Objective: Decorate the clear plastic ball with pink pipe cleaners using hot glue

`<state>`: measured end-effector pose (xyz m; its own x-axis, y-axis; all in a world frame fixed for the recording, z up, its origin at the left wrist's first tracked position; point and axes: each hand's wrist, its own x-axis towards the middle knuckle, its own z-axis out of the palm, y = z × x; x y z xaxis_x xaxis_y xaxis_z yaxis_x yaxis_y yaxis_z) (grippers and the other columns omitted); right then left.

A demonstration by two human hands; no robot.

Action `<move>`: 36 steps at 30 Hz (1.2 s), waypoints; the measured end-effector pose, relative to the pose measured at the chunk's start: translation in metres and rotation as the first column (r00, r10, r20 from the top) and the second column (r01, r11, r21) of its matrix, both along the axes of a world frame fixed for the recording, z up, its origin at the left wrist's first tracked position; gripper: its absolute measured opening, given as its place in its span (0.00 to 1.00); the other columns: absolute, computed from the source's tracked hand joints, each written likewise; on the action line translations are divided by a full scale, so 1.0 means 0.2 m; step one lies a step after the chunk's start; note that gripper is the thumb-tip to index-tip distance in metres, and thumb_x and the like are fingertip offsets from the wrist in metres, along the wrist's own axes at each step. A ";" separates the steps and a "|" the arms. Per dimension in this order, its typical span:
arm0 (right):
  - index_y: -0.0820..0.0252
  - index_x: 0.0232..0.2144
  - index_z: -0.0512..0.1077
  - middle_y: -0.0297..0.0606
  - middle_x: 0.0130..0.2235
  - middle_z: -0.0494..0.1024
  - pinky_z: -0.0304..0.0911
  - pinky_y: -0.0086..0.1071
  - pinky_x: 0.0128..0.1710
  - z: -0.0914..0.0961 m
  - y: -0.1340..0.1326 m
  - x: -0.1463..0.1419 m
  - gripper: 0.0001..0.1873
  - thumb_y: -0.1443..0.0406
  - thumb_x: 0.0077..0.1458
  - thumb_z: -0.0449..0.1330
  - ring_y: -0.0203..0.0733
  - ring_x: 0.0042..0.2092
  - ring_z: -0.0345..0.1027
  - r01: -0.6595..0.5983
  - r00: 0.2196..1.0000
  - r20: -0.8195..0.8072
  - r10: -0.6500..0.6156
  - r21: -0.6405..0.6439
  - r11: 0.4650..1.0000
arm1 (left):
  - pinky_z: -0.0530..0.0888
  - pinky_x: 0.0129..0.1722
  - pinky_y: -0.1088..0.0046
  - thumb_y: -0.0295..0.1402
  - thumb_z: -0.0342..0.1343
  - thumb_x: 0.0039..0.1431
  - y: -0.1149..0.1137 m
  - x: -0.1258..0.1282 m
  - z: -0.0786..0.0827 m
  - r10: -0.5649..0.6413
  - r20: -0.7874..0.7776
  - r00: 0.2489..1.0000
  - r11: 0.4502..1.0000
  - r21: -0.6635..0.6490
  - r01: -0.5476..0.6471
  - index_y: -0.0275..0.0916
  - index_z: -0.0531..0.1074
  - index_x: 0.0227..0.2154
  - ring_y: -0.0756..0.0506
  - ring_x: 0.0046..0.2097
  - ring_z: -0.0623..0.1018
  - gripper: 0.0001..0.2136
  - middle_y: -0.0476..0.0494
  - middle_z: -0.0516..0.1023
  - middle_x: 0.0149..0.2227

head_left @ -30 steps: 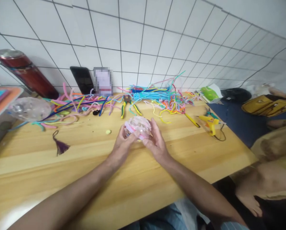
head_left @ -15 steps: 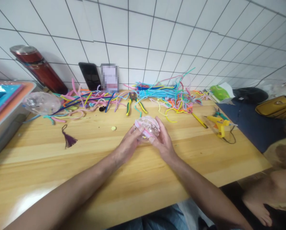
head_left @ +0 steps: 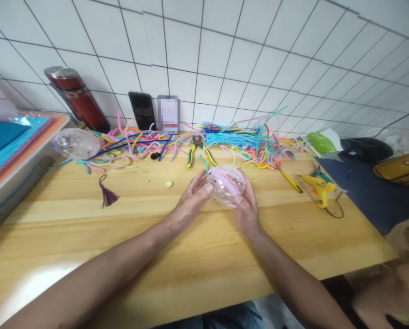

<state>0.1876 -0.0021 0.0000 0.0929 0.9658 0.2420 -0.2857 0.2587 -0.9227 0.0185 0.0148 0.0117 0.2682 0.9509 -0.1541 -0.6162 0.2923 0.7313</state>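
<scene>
Table's left end: a stack of flat blue, pink and orange sheets point(head_left: 26, 139) lay beside a clear, rounded, crinkled plastic shape point(head_left: 77, 144); behind that shape a dark red cylindrical flask with a silvery lid point(head_left: 79, 103) stood near the white tiled wall point(head_left: 177, 45).
Tassel: a purple thread tassel with a looped cord point(head_left: 108, 196) lay alone on the pale wooden table point(head_left: 204, 265).
Wall side: a black, flat phone point(head_left: 142, 112) leaned upright just beside a pale, blurred-out rectangle point(head_left: 168, 114).
Fuzzy stems: a tangle of many-coloured, bendy fuzzy stems point(head_left: 232, 136) spread along the back.
Left hand: the left hand point(head_left: 194, 196) had its fingers curved partway in, thumb on the near side, gripping a clear, shiny, rounded plastic piece banded with lilac and pink point(head_left: 227, 183).
Pliers: metal pliers with yellow-and-green handles point(head_left: 201, 151) lay spread behind it.
Banded piece: it sat between both hands over the table's middle; whether its underside touched the wood could not be told.
Right hand: the right hand point(head_left: 248, 205) had its fingers bent around the right side, thumb in front, gripping the same piece.
Right end: a slim yellow cutter point(head_left: 291, 181) lay near a yellow glue gun with a dark cord point(head_left: 319, 186).
</scene>
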 end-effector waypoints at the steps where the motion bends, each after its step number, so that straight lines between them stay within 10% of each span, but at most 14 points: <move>1: 0.47 0.68 0.68 0.41 0.69 0.75 0.62 0.55 0.72 0.01 0.01 0.00 0.43 0.48 0.53 0.73 0.58 0.72 0.66 0.007 1.000 -0.017 -0.008 -0.010 1.000 | 0.67 0.72 0.48 0.47 0.80 0.46 0.01 0.00 0.00 0.008 0.013 1.000 1.000 -0.012 -0.008 0.46 0.73 0.64 0.29 0.75 0.67 0.42 0.36 0.72 0.72; 13: 0.46 0.53 0.80 0.38 0.58 0.84 0.72 0.53 0.62 0.09 0.06 0.07 0.28 0.49 0.50 0.71 0.56 0.62 0.75 0.035 0.985 -0.159 -0.059 -0.150 0.988 | 0.76 0.63 0.53 0.38 0.66 0.59 0.10 -0.08 0.02 0.050 0.018 0.999 0.996 -0.080 -0.049 0.37 0.84 0.46 0.33 0.65 0.79 0.15 0.31 0.83 0.61; 31: 0.48 0.54 0.80 0.40 0.59 0.84 0.75 0.47 0.56 0.05 0.08 0.07 0.31 0.49 0.47 0.73 0.55 0.60 0.77 0.029 0.989 -0.140 -0.055 -0.181 0.983 | 0.75 0.43 0.67 0.50 0.82 0.35 0.18 -0.13 -0.02 0.304 -0.390 0.869 0.951 0.173 -0.255 0.39 0.82 0.23 0.45 0.35 0.80 0.22 0.47 0.84 0.28; 36: 0.49 0.57 0.78 0.42 0.60 0.83 0.74 0.52 0.60 0.04 0.08 0.07 0.35 0.48 0.48 0.72 0.58 0.62 0.76 0.007 0.992 -0.124 -0.029 -0.172 0.985 | 0.72 0.40 0.68 0.53 0.76 0.46 0.18 -0.14 -0.02 0.354 -0.451 0.819 0.932 0.238 -0.272 0.40 0.76 0.17 0.47 0.30 0.75 0.23 0.48 0.80 0.24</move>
